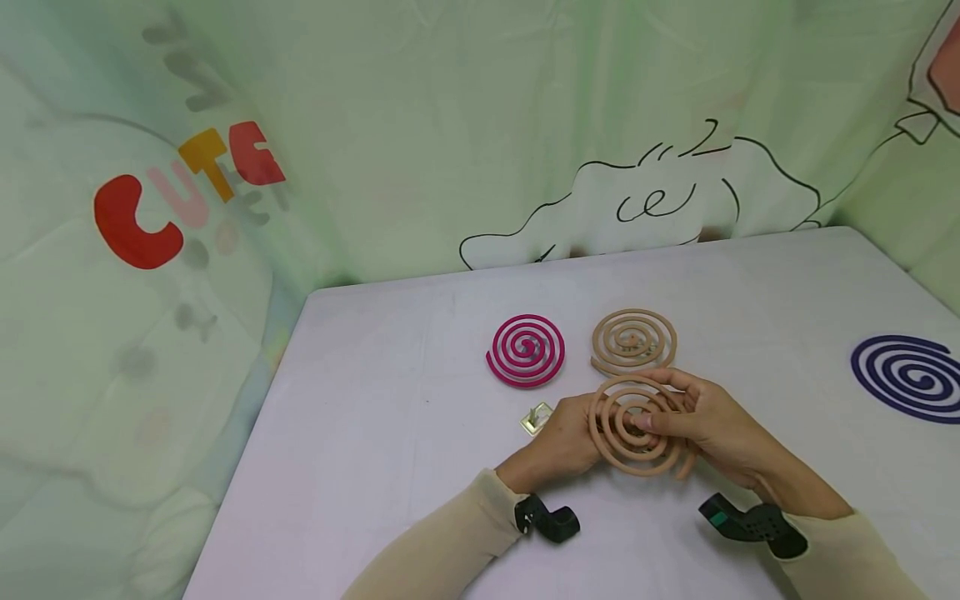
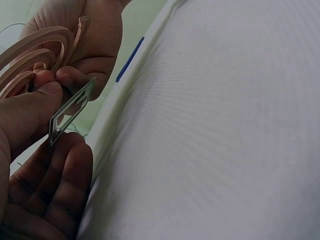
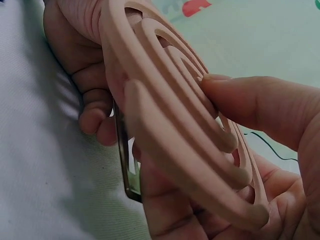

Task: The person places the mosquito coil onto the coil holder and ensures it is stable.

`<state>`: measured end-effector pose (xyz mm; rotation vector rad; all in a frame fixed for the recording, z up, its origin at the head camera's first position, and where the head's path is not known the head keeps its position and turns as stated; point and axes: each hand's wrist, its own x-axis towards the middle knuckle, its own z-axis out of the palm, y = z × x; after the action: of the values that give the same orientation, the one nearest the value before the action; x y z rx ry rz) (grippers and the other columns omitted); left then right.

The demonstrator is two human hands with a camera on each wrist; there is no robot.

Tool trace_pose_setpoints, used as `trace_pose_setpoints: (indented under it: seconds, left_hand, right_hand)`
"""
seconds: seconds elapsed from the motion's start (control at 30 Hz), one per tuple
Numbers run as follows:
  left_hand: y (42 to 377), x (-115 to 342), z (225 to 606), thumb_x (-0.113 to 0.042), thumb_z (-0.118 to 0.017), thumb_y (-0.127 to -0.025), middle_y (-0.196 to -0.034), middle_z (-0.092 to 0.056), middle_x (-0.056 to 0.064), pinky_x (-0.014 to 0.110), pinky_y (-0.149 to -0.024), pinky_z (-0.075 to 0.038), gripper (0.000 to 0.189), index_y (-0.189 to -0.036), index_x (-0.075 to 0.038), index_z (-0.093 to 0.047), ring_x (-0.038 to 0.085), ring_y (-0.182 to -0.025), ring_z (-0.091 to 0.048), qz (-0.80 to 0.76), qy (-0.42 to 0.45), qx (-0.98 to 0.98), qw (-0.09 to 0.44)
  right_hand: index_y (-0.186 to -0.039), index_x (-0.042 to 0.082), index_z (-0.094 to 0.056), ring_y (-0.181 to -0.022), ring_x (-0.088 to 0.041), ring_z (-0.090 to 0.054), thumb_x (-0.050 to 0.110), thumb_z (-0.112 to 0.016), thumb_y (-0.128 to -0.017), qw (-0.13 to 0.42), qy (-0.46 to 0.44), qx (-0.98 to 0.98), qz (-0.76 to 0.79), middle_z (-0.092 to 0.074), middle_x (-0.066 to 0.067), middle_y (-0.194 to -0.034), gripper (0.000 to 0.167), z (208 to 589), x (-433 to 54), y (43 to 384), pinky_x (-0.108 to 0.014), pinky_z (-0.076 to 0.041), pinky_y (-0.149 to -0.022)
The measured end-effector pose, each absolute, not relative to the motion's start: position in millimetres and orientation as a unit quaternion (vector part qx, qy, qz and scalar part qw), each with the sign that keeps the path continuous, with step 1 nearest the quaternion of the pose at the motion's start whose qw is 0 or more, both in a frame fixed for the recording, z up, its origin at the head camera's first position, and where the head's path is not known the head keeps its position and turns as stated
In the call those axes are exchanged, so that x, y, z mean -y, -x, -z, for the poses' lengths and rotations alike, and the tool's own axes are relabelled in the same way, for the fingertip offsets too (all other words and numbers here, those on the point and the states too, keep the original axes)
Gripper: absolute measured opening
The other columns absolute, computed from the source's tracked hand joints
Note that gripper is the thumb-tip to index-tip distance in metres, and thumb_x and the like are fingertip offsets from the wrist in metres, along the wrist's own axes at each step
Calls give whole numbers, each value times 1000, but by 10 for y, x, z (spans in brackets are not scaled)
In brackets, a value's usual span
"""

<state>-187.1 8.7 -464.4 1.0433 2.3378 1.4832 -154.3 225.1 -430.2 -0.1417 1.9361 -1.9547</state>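
A tan mosquito coil (image 3: pixel 165 150) is held above the table in front of me. My right hand (image 1: pixel 720 425) grips its right side, with the thumb lying over the rings near the centre. Beneath the coil, my left hand (image 1: pixel 566 437) holds a thin square metal coil stand (image 2: pixel 51 127), its thumb and fingertips close to the coil's middle. Whether the stand joins the coil's centre is hidden by the fingers. Another square metal stand (image 1: pixel 537 418) lies on the table just left of the left hand.
Behind the hands, a magenta coil (image 1: pixel 528 346) and a second tan coil (image 1: pixel 632 340) sit side by side on the white table (image 1: pixel 360 450). A dark blue coil (image 1: pixel 924 383) lies at the far right. A printed curtain (image 1: pixel 420 133) hangs behind the table.
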Motion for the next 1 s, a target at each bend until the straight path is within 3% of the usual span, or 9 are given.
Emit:
trace_pose_setpoints:
  seconds: [0.17,0.37,0.47,0.63,1.0]
  left_hand:
    - [1874,-87,4647,-13,-78,-93,-90,-71,6,8,-72,-43,9,-98,-5,-76,-8,-77,-47,-498,-353,-787,86]
    - [1867,-87,4648,-10,-79,-92,-85,-71,9,9,-66,-43,9,-96,-2,-75,-7,-73,-47,-530,-341,-772,86]
    - [1863,-88,4650,-9,-79,-92,-83,-70,8,10,-64,-42,9,-95,-2,-75,-7,-72,-46,-542,-336,-766,83]
    - [1858,-85,4647,-8,-81,-90,-88,-72,9,10,-66,-42,11,-98,-2,-76,-7,-75,-48,-552,-329,-761,89]
    - [1861,-82,4634,-9,-82,-89,-92,-72,8,10,-68,-42,13,-99,-4,-78,-8,-76,-49,-556,-323,-759,98]
  right_hand:
    - [-143,12,-44,-60,-17,-68,3,-69,-98,189,54,-687,700,-72,-7,-82,52,4303,-2253,1542,-43,-54,-41]
    - [-141,18,-48,-59,-20,-68,1,-69,-97,185,59,-686,702,-73,-9,-92,51,4308,-2256,1539,-44,-54,-41]
    - [-140,20,-49,-60,-18,-69,2,-69,-97,186,60,-683,703,-73,-8,-88,50,4307,-2256,1540,-44,-54,-41]
    - [-138,20,-50,-61,-15,-68,2,-68,-98,191,58,-677,708,-73,-7,-85,48,4296,-2261,1537,-40,-54,-41]
    - [-137,22,-50,-66,-15,-68,0,-67,-98,192,71,-673,711,-75,-7,-99,47,4307,-2286,1532,-36,-54,-42]
